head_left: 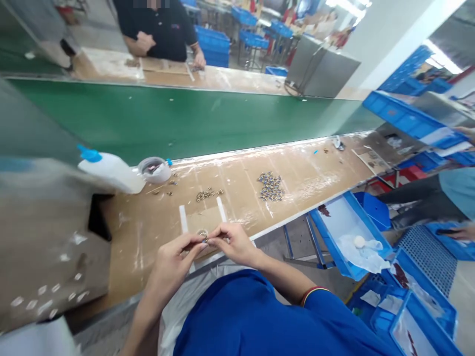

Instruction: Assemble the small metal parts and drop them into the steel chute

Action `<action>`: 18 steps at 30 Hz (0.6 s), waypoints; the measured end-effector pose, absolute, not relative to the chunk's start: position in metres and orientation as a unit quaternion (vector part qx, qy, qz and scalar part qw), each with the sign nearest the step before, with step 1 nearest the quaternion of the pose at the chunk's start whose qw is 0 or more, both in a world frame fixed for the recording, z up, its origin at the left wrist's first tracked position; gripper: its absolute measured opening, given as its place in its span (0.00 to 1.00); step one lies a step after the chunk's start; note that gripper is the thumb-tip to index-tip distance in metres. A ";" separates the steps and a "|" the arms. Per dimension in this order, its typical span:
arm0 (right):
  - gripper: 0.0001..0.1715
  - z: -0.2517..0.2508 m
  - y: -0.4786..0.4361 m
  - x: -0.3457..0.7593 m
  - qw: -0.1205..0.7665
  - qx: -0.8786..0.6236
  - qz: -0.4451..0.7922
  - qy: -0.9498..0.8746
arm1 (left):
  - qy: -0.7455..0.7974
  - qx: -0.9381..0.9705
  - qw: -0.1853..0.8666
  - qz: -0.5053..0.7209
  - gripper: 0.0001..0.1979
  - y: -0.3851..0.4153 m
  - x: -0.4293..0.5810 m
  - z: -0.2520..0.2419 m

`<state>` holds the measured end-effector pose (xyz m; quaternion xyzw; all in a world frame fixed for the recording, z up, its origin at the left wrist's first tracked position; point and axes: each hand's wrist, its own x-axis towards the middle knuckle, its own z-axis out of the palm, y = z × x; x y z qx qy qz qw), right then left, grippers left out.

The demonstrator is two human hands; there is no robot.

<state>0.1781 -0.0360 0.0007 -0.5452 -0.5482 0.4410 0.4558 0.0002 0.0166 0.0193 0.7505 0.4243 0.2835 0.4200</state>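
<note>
Sm. metal pc, shiny, silvery-gold tone, roundish — ring-like up top — pinched at the tips of L hand & R hand, over worktop nr its near edge, partly hidden, lower part & finer detail too sm. to tell

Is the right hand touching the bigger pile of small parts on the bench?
Apart: the head view shows brown benchtop between the right hand and the bigger pile.
</note>
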 end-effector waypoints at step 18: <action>0.05 0.008 -0.037 0.174 0.349 -0.584 0.370 -0.633 | 0.419 0.768 0.420 0.242 0.15 0.025 -0.006 0.014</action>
